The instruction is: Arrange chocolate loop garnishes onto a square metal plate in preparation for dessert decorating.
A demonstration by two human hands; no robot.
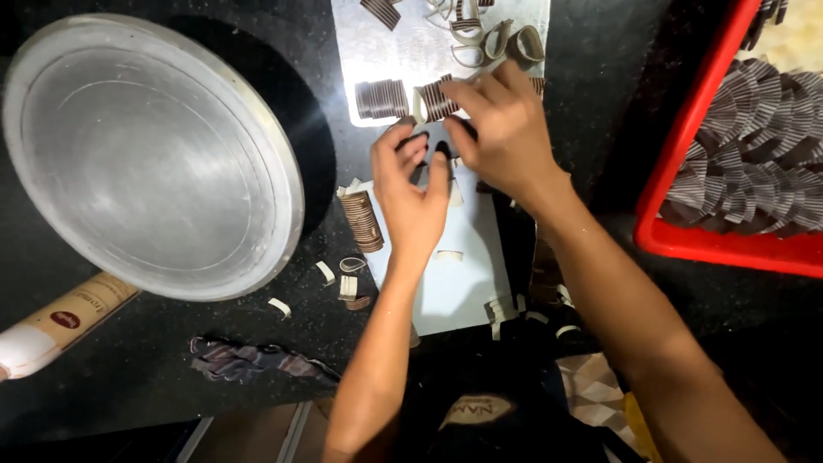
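Forearms reach up to the left hand (411, 193), fingers curled narrow over a white sheet (454, 283), and the right hand (506, 129), pinching a striped brown-and-white curl (437, 101). Left of them sits a round metal pan (154, 154); right, a red tray (686, 171).

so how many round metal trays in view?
1. The round metal tray sits on the dark counter at upper left, left of both hands. The red crate at right is not metal; nothing suggests another is hidden.
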